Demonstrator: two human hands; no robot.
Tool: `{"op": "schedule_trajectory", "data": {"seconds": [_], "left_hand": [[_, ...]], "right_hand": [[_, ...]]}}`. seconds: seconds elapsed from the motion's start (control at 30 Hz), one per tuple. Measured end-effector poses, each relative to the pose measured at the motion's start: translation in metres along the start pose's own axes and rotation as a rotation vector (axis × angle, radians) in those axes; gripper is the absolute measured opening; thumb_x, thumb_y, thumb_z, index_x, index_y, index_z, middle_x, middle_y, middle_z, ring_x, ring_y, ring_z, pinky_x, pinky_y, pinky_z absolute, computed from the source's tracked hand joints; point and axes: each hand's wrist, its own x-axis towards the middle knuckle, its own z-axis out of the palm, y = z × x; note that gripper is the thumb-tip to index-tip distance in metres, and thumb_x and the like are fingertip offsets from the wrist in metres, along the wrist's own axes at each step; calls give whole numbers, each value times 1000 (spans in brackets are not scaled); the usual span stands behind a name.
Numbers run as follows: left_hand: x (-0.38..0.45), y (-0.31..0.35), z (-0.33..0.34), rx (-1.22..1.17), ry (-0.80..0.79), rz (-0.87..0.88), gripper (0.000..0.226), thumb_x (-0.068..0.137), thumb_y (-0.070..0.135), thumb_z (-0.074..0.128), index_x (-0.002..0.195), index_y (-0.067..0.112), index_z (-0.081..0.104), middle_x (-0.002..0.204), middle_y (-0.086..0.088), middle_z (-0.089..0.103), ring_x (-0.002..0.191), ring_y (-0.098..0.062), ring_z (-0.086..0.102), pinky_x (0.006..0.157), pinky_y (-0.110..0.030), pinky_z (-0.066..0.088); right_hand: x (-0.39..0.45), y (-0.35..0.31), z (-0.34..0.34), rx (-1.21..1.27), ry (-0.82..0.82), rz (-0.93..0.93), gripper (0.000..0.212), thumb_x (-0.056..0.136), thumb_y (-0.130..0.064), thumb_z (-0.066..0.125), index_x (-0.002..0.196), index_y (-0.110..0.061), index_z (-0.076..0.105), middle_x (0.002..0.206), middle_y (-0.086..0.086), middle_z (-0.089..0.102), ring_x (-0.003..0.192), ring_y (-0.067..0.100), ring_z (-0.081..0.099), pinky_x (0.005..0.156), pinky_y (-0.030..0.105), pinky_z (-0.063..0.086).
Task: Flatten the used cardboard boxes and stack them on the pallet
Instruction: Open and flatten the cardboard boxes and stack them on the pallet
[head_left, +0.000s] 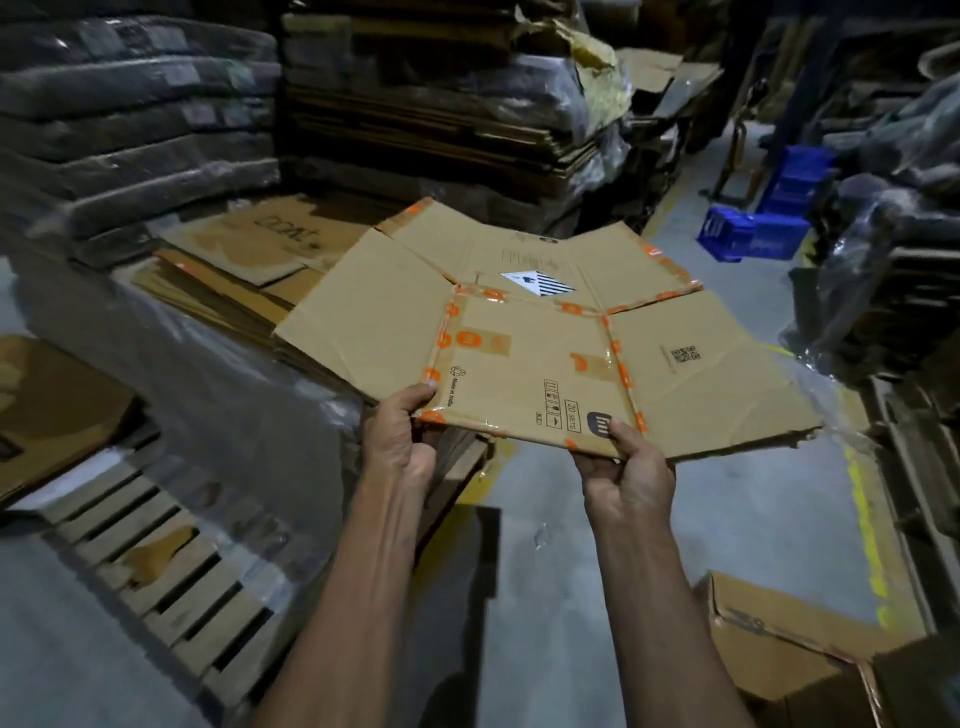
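Note:
A flattened brown cardboard box (524, 332) with orange tape and spread flaps hangs in the air in front of me. My left hand (402, 436) grips its near left corner, thumb on top. My right hand (626, 470) grips the near edge further right, thumb on a dark logo. Under and behind the box lies a stack of flattened boxes (223, 280) on a wooden pallet (457, 467), whose near corner shows below my left hand.
Tall wrapped stacks of flat cardboard (426, 104) rise behind. Another wooden pallet (156, 566) lies at lower left. An unflattened open box (779, 654) sits on the floor at lower right. Blue crates (753, 228) stand at right, beside a yellow floor line (867, 530).

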Motion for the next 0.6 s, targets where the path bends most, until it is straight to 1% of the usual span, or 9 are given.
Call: {"op": "schedule_trajectory", "data": {"seconds": [0.07, 0.13, 0.2, 0.27, 0.33, 0.4, 0.5, 0.53, 0.6], "left_hand": [[21, 20, -2, -14, 1, 35, 12, 85, -13, 58, 84, -4, 66, 77, -14, 73, 62, -22, 71, 68, -35, 60], [49, 40, -5, -38, 13, 71, 14, 83, -14, 57, 82, -4, 68, 79, -15, 73, 64, -23, 71, 68, -37, 61], [73, 60, -8, -75, 36, 88, 17, 84, -15, 56, 77, -5, 69, 78, -16, 72, 62, -24, 71, 63, -36, 61], [100, 79, -11, -91, 48, 108, 15, 85, -15, 55, 81, -6, 66, 75, -16, 72, 60, -23, 71, 57, -34, 62], [125, 98, -12, -112, 57, 125, 14, 85, -15, 54, 83, -7, 65, 73, -16, 72, 60, -23, 71, 52, -32, 60], [149, 113, -12, -143, 85, 147, 18, 85, -16, 55, 77, -7, 68, 72, -16, 72, 64, -25, 71, 57, -35, 62], [200, 135, -6, -181, 134, 173, 17, 86, -15, 55, 80, -7, 69, 87, -19, 70, 80, -29, 68, 75, -40, 59], [208, 138, -7, -188, 130, 179, 17, 86, -14, 55, 80, -6, 69, 89, -20, 70, 80, -29, 69, 76, -41, 59], [214, 142, -9, -209, 104, 187, 16, 86, -14, 56, 82, -5, 68, 84, -19, 72, 75, -29, 71, 70, -39, 62]], "right_hand": [[13, 19, 22, -9, -38, 25, 27, 89, 15, 54, 110, -1, 60, 98, 23, 70, 79, 36, 73, 55, 49, 60], [31, 43, 46, -24, -55, 55, 31, 89, 15, 55, 117, 1, 58, 104, 26, 69, 85, 39, 71, 57, 52, 61], [49, 64, 69, -43, -74, 80, 29, 89, 15, 55, 115, 2, 57, 104, 28, 67, 86, 40, 70, 55, 51, 60], [67, 88, 94, -57, -101, 107, 28, 89, 14, 56, 114, 2, 56, 105, 29, 67, 84, 39, 71, 52, 49, 59], [86, 111, 118, -68, -110, 121, 25, 89, 13, 57, 112, 2, 57, 102, 27, 68, 78, 37, 73, 53, 51, 60], [101, 129, 141, -88, -131, 119, 21, 89, 13, 57, 105, 0, 59, 94, 23, 69, 69, 33, 73, 53, 51, 60], [143, 160, 184, -124, -144, 179, 21, 89, 13, 57, 107, 2, 59, 94, 23, 69, 73, 34, 72, 53, 50, 60], [150, 164, 190, -133, -165, 190, 21, 89, 13, 57, 107, 3, 59, 96, 24, 69, 75, 35, 72, 54, 49, 60], [156, 167, 200, -151, -192, 191, 17, 89, 13, 57, 104, 5, 58, 97, 26, 68, 79, 37, 71, 57, 51, 61]]}}
